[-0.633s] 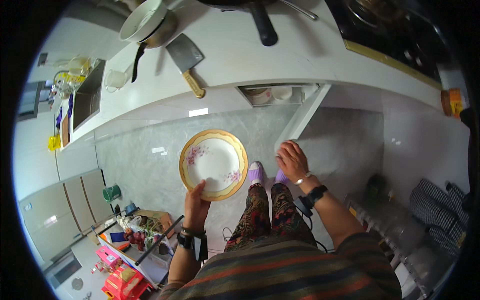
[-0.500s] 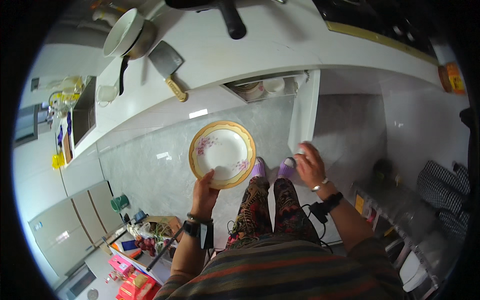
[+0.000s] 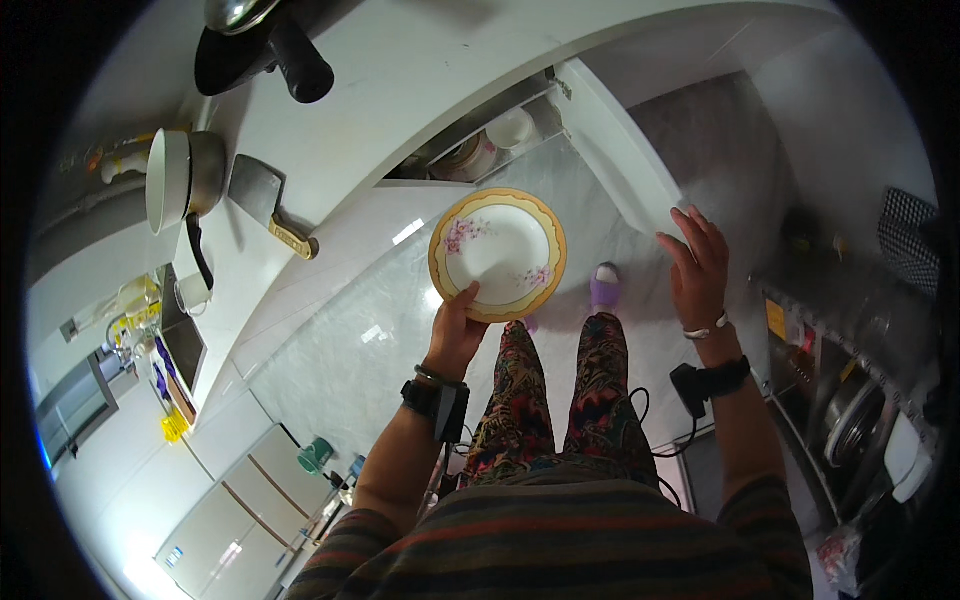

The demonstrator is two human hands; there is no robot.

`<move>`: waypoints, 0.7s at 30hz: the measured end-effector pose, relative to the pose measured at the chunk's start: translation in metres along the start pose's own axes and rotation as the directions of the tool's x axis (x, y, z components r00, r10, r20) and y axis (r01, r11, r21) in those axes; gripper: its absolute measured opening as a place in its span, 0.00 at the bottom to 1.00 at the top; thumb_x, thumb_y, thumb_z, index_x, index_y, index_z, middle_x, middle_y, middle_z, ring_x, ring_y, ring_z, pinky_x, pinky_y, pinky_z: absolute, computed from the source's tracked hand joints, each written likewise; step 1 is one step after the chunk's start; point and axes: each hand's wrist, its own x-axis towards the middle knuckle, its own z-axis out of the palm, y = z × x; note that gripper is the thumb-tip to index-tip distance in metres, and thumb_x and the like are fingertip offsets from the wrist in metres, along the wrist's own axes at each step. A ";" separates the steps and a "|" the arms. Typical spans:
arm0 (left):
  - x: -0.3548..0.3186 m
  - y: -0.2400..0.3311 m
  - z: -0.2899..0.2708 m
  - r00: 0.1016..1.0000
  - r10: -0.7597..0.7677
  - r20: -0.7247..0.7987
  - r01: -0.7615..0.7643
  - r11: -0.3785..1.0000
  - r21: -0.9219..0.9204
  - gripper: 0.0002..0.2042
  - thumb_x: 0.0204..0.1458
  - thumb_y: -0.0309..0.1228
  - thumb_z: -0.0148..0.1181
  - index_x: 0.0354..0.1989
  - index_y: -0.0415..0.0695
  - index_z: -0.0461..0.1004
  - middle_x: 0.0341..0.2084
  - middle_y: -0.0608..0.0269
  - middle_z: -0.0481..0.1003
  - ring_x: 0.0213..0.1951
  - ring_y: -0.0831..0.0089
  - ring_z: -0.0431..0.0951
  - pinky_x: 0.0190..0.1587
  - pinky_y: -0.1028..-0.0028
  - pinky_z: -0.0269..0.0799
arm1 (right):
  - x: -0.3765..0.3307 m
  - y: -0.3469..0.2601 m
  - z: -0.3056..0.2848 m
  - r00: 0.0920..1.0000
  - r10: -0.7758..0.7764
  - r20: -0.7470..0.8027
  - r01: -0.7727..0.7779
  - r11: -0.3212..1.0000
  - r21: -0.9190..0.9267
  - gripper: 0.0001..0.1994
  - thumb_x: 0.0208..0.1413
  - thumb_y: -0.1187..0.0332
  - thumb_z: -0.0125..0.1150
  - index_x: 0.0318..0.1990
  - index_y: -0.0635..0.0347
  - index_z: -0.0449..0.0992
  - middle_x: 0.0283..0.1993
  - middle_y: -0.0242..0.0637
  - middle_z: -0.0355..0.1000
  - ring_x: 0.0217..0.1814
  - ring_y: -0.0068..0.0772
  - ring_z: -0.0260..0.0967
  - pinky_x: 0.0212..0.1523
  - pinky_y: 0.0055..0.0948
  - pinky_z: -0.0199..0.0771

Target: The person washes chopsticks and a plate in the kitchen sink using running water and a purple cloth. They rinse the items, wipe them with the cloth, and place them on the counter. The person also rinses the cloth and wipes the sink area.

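Observation:
My left hand (image 3: pixel 460 325) grips a round plate (image 3: pixel 505 265) by its near rim, thumb on top and fingers underneath. The plate is white with pink flowers and a yellow-orange border, held about level above the floor. My right hand (image 3: pixel 700 270) is open, its fingers stretched out at the free end of a white cabinet door (image 3: pixel 625 145). I cannot tell whether the fingertips touch it. That door stands swung out from the lower cabinet. Inside the opening are a white bowl (image 3: pixel 512 128) and a flower-patterned dish (image 3: pixel 468 158).
On the white counter (image 3: pixel 385 110) lie a cleaver (image 3: pixel 256 188) and a black-handled pan (image 3: pixel 300 65), beside a saucepan (image 3: pixel 207 170) and a white mug (image 3: pixel 193 292). A dark rack (image 3: pixel 850 370) with metal pans stands at the right. A green bin (image 3: pixel 315 456) sits far left.
My body has turned to the right, and the view has swung with it. The plate has stayed in my left hand. My right hand's fingers have spread out beside the door.

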 end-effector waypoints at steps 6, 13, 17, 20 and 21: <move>0.042 0.014 -0.024 0.994 -0.096 0.044 0.093 0.994 0.059 0.23 0.56 0.27 0.55 0.60 0.40 0.58 0.55 0.57 0.66 0.58 0.65 0.66 0.61 0.65 0.64 | -0.005 -0.088 0.068 0.574 0.549 0.607 -0.731 0.010 0.683 0.29 0.58 0.61 0.57 0.65 0.55 0.56 0.54 0.42 0.69 0.51 0.34 0.71 0.44 0.33 0.74; 0.130 -0.003 -0.065 0.985 -0.165 0.054 0.156 0.977 0.142 0.20 0.59 0.34 0.54 0.56 0.40 0.62 0.51 0.59 0.69 0.53 0.67 0.71 0.55 0.69 0.69 | -0.010 -0.111 0.206 0.426 0.492 0.759 -0.667 -0.397 0.631 0.22 0.58 0.66 0.53 0.59 0.57 0.60 0.48 0.40 0.69 0.44 0.33 0.74 0.33 0.34 0.83; 0.227 -0.005 -0.087 0.975 -0.086 0.204 0.038 0.973 0.226 0.29 0.61 0.51 0.44 0.62 0.41 0.57 0.57 0.60 0.65 0.58 0.69 0.64 0.61 0.69 0.59 | -0.014 -0.068 0.272 0.453 0.576 0.681 -0.695 -0.251 0.674 0.20 0.55 0.72 0.51 0.56 0.61 0.61 0.45 0.43 0.69 0.42 0.35 0.75 0.27 0.31 0.84; 0.307 0.004 -0.099 1.000 -0.004 -0.017 0.009 0.954 0.301 0.35 0.58 0.52 0.51 0.65 0.39 0.50 0.61 0.53 0.58 0.61 0.64 0.59 0.62 0.62 0.58 | -0.014 -0.033 0.307 0.519 0.604 0.605 -0.699 -0.108 0.707 0.19 0.55 0.74 0.50 0.54 0.64 0.62 0.43 0.43 0.70 0.40 0.35 0.76 0.25 0.29 0.84; 0.330 0.007 -0.105 0.998 0.054 -0.045 -0.037 0.950 0.309 0.37 0.57 0.51 0.53 0.66 0.39 0.48 0.61 0.52 0.57 0.62 0.62 0.58 0.62 0.60 0.58 | -0.013 -0.029 0.319 0.549 0.607 0.575 -0.689 -0.061 0.722 0.18 0.54 0.74 0.50 0.54 0.64 0.62 0.43 0.43 0.71 0.39 0.35 0.76 0.25 0.28 0.83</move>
